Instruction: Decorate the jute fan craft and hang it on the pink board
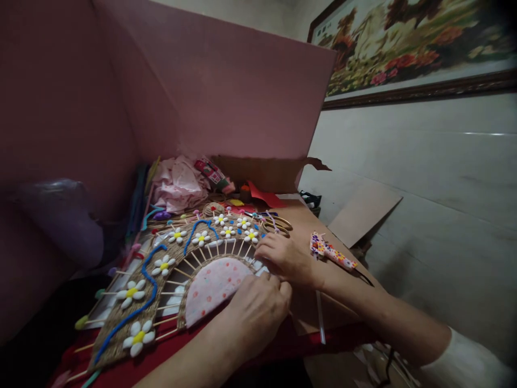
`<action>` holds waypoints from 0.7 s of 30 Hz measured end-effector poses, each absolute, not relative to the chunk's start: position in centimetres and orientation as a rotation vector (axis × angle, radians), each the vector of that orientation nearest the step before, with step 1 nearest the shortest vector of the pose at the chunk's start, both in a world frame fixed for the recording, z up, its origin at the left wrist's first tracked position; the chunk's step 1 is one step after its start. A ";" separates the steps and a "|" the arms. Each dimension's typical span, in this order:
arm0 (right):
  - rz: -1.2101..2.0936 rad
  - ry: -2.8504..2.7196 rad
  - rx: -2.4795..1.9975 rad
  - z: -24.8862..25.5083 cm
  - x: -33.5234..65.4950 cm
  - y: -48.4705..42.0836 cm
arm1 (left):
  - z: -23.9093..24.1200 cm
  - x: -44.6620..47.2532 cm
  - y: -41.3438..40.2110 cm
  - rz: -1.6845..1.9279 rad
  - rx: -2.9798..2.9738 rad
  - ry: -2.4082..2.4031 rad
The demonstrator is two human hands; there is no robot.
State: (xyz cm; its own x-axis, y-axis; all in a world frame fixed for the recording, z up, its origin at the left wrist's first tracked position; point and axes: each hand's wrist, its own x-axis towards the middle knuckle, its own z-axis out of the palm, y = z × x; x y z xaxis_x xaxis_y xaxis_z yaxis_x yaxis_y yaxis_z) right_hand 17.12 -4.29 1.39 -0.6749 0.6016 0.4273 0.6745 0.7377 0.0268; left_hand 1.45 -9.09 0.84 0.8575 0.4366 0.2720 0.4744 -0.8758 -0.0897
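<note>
A fan-shaped craft piece [161, 280] lies in front of me, an arch of twine on wooden skewers with white petal flowers, blue pipe cleaners and a pink dotted half-circle [212, 285] at its centre. My left hand [252, 318] rests on the half-circle's right corner, fingers curled and pinched together. My right hand [285, 258] sits just beyond it at the arch's right end, fingers bent down onto the skewer tips. What either hand pinches is too small to make out.
A colourful glue gun [331, 252] lies on the cardboard [307, 226] right of my hands. Gold-handled scissors [277, 223], crumpled pink paper [177, 183] and red paper scraps sit behind the craft. A pink board [226, 97] stands behind; a tiled wall is to the right.
</note>
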 end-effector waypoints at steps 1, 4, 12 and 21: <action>-0.304 -2.591 -0.970 0.9 16.9 -4.5 | 1.0 0.6 -9.4 -0.368 -2.832 -0.792; -0.424 -2.660 -1.024 0.0 16.5 -4.9 | 0.5 -2.7 -10.3 -0.453 -2.568 -1.014; -0.658 -2.725 -0.954 -0.7 16.3 -4.9 | -3.9 -9.6 -12.2 -0.577 -2.170 -1.223; -0.720 -2.695 -0.950 0.8 16.9 -4.8 | -2.8 -10.5 -11.8 -0.651 -2.123 -1.060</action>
